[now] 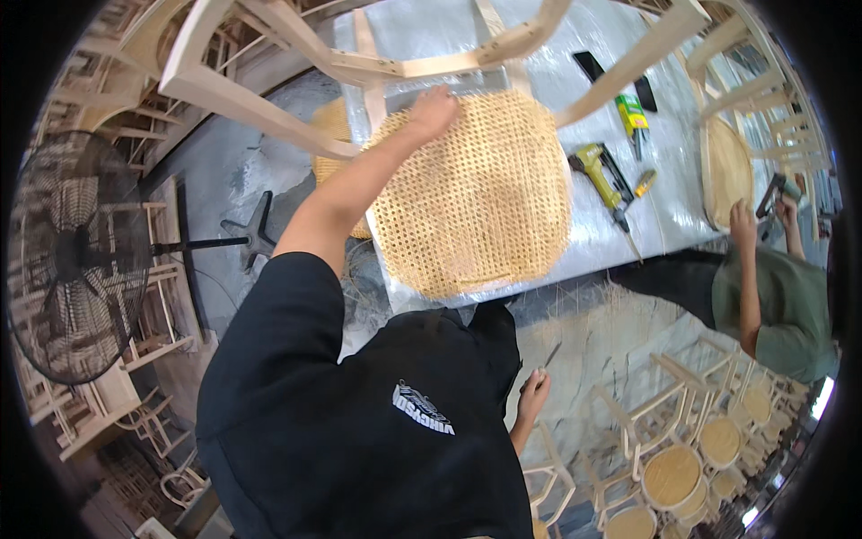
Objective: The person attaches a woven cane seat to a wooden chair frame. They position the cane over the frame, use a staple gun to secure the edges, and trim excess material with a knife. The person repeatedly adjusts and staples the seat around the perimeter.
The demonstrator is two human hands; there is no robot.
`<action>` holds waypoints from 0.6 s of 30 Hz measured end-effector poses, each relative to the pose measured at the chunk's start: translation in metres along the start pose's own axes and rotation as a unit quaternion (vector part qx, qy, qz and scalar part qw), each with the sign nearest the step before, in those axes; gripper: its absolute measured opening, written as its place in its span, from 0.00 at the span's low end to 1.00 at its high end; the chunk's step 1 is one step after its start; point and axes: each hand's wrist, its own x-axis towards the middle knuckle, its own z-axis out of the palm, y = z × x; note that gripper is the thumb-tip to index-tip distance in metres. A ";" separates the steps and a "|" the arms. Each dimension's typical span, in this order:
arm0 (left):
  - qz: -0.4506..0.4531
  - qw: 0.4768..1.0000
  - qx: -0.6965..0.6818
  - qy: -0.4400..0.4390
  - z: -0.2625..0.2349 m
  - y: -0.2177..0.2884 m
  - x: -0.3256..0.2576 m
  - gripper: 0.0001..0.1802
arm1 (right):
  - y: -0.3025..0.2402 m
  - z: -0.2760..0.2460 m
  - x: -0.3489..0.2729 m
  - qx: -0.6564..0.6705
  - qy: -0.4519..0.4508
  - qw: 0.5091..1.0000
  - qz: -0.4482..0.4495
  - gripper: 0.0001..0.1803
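Observation:
A woven cane chair seat (485,202) lies on a worktable covered in plastic sheet (539,36), with a pale wooden chair frame (359,67) over its far edge. My left hand (434,110) reaches forward and its curled fingers grip the far edge of the cane seat, just below the frame's rail. My right hand (533,393) hangs low beside my black shirt, closed around a thin dark tool (551,354) that points upward. What kind of tool it is cannot be made out.
A yellow nail gun (603,175), a green and yellow tool (632,115) and a black flat piece (588,65) lie on the table's right. A co-worker in green (777,305) works on a round seat (727,171). A large fan (76,251) stands left; stacked chairs (673,472) lower right.

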 end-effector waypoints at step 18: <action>-0.080 0.955 -0.251 -0.133 0.021 -0.047 0.039 0.23 | -0.026 0.007 -0.004 -0.037 -0.015 0.999 -0.023 0.20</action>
